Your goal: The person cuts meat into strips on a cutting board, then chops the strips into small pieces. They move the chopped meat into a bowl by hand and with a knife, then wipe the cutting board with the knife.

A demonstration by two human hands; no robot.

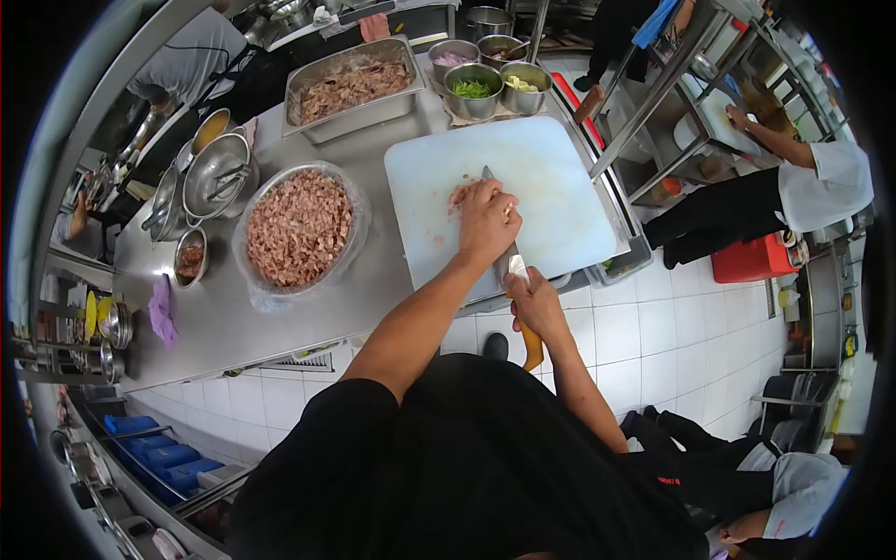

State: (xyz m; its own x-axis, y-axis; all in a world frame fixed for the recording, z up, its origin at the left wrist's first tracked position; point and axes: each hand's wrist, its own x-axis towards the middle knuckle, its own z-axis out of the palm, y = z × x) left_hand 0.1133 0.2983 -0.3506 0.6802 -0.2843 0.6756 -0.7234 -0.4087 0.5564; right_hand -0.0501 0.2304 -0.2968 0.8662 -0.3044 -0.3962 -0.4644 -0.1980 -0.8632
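Note:
A knife (504, 268) lies across the lower part of the white cutting board (551, 205), its tip pointing away from me. My right hand (539, 306) is closed around it, where the yellow handle meets the blade. My left hand (489, 222) rests over the blade with fingers curled, hiding the middle of it. Whatever is under those fingers is hidden. Small bits of chopped pink meat (457, 197) lie on the board just left of my left fingertips. Left of the board stands a plastic-lined bowl (358, 233) heaped with diced meat (297, 227).
A steel tray (364, 116) of sliced meat sits behind. Steel pots hold green pieces (471, 89) and yellowish pieces (521, 84). Metal bowls (222, 177) and a purple cloth (161, 311) are at left. Co-workers (821, 191) stand to the right.

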